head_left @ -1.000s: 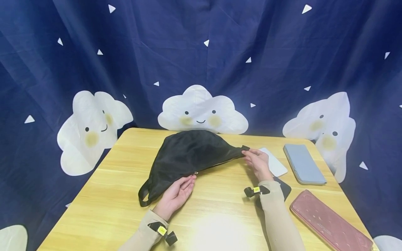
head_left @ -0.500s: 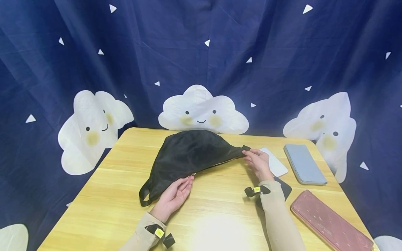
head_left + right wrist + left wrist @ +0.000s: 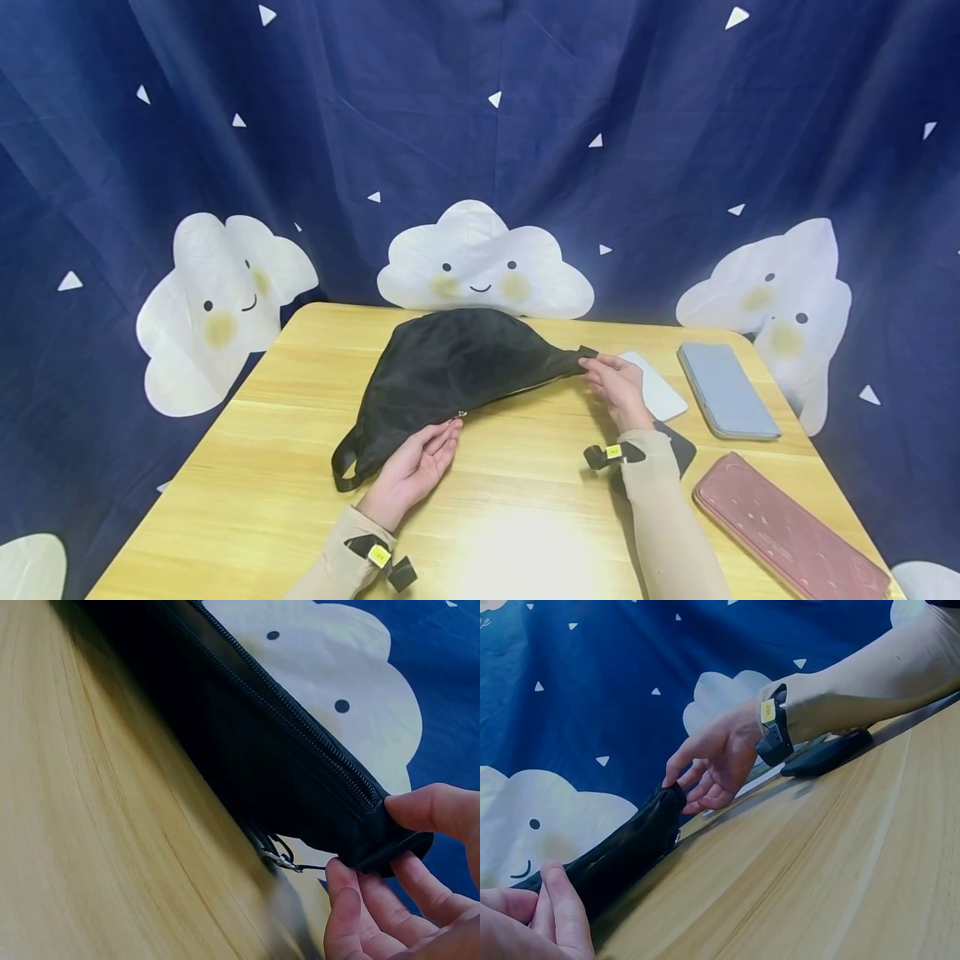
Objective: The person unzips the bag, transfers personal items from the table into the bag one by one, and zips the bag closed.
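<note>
Along the near edge of the black bag [image 3: 457, 362], the left hand [image 3: 408, 471] is holding at the small metal zip pull [image 3: 461, 414], thumb and fingers pressing together; they appear to be pinching it, though the hand itself is hiding the grip in the left wrist view. The zip pull is sitting right at those fingertips, near the middle of the edge, so the left hand is plainly the nearer one to it. From there the zip [image 3: 300, 724] is running to the right and slightly away from the person, ending just beside the right hand [image 3: 617, 390], whose fingers are pinching the bag's narrow right end. That line between the hands is probably what the handling is turning on: pull at the left, held end at the right. Two rows of dark teeth are standing a little apart and narrowing towards the right fingers.

Across the worktop [image 3: 247, 467] the bag's long axis is slanting, left end nearer the person, a strap loop [image 3: 345, 467] curling there. Soft, dull and lightly creased, the cloth is swelling into a half-moon, its rounded side facing the dark blue curtain [image 3: 420, 100] hanging behind.
</note>
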Demonstrator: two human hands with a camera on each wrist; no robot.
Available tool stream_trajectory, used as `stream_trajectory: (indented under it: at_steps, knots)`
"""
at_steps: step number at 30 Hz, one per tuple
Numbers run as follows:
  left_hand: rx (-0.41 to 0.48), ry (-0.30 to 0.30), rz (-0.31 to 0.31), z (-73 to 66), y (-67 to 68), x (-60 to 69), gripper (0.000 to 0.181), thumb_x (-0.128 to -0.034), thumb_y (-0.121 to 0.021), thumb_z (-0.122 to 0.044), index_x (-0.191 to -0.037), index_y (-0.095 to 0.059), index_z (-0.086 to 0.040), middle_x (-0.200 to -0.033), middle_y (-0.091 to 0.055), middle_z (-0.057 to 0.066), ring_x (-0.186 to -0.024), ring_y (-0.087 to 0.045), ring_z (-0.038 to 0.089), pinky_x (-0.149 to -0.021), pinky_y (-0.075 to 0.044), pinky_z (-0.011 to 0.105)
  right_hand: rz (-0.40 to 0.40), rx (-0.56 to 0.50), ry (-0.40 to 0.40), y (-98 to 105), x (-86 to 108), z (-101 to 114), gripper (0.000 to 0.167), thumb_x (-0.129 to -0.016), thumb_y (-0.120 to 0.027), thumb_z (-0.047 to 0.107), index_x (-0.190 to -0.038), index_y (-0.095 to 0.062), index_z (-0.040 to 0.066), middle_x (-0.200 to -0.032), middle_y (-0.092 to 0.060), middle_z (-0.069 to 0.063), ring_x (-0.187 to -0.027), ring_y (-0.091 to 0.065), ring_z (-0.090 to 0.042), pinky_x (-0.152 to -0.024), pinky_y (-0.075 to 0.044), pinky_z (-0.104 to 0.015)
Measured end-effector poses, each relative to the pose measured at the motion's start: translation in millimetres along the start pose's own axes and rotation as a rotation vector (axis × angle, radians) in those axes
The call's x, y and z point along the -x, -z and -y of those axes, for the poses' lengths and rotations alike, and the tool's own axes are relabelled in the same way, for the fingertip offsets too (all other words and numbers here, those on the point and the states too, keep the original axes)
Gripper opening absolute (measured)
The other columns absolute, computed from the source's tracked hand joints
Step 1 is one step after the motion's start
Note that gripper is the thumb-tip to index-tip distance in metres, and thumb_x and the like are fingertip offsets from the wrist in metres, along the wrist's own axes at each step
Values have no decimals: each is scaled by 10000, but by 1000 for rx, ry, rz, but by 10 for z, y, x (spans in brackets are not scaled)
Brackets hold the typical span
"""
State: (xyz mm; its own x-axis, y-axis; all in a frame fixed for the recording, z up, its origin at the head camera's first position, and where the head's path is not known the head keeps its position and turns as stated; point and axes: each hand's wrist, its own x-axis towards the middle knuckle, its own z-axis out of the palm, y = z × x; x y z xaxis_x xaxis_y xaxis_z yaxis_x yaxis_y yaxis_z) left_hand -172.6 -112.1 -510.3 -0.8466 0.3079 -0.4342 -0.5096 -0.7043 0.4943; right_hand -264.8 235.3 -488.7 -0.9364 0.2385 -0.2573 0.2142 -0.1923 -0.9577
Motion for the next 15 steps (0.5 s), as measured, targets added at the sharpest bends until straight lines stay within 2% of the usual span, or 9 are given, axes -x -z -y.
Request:
stream_trajectory:
  at_steps: [7, 15]
  knots:
    - [9, 8, 16, -16, 16, 20, 300, -1076, -447, -79, -1025, -742, -59, -1031, -792, 30, -939, -731, 75, -880, -563, 187, -17, 27, -4, -9, -22, 0, 360, -892, -744, 65, -1183, -534, 33, -881, -653, 68, -661, -703, -26, -734, -597, -197]
    - [-11, -17, 1, -14, 51, 73, 270, -1075, -441, -78, -1053, -708, -51, -1052, -779, 28, -969, -710, 80, -903, -551, 196, -13, 12, -4, 6, -23, -3, 415, -890, -741, 52, -1239, -526, -14, -812, -676, 75, -662, -715, -37, -716, -597, -199]
